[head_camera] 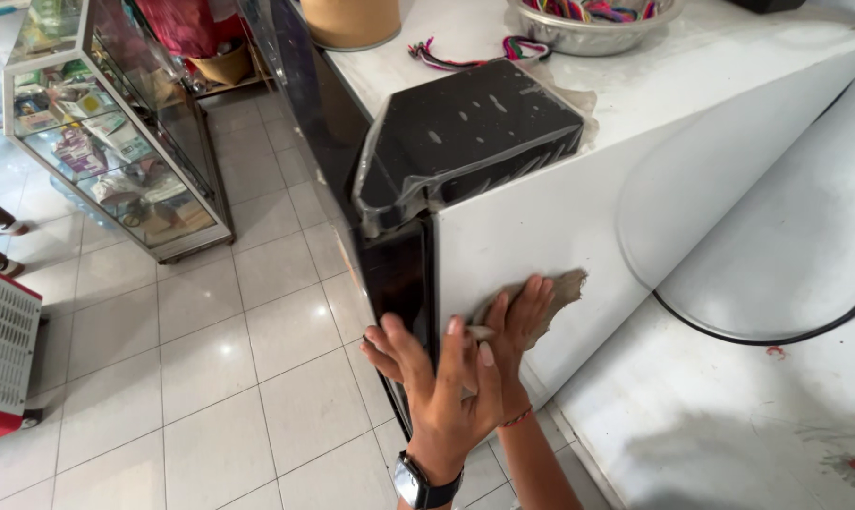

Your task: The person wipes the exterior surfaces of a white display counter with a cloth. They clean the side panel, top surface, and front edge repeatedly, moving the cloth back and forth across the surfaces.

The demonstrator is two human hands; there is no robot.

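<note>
A grey rag [552, 295] is pressed flat against the white side of a cabinet [541, 227] by the right hand [520, 326], fingers laid out over the cloth. The left hand [441, 387] — a dark watch [425, 486] on its wrist — is held open, fingers spread, at the cabinet's black front edge, overlapping the right. A black box [465, 132] wrapped in clear plastic sits on the top corner. A glass display case [106, 132] stands on the tiled floor [220, 378].
</note>
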